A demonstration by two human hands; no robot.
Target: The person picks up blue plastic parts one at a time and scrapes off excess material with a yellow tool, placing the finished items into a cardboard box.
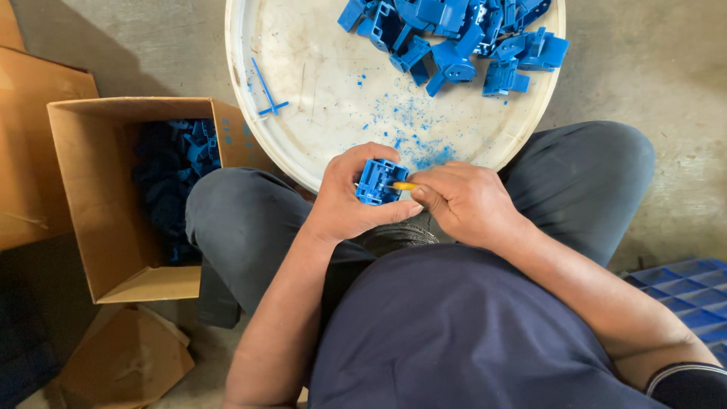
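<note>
The left hand point(344, 201) is closed around a small blue plastic part point(379, 182), thumb along the part's lower edge and fingers curled over its top. The part sits at frame centre, just above the person's lap. The right hand point(466, 203) is at 3 o'clock from the part, fingers pinched tight on a slim tool with a yellow-orange handle point(404, 185). The tool tip touches the right face of the part.

At 12 o'clock from the hands lies a round white tray point(318, 91), its near rim just behind the fingers. Blue shavings point(409, 125) are scattered across the tray surface near the hands. A pile of blue parts point(462, 38) occupies the far side of the tray, at 1 o'clock. A thin blue strip point(266, 89) lies on the tray at 11 o'clock.

At 9 o'clock stands an open cardboard box point(98, 227) on the concrete floor, with more blue parts point(178, 167) inside. At 4 o'clock, at the frame edge, a blue crate point(685, 284) is partly visible.
</note>
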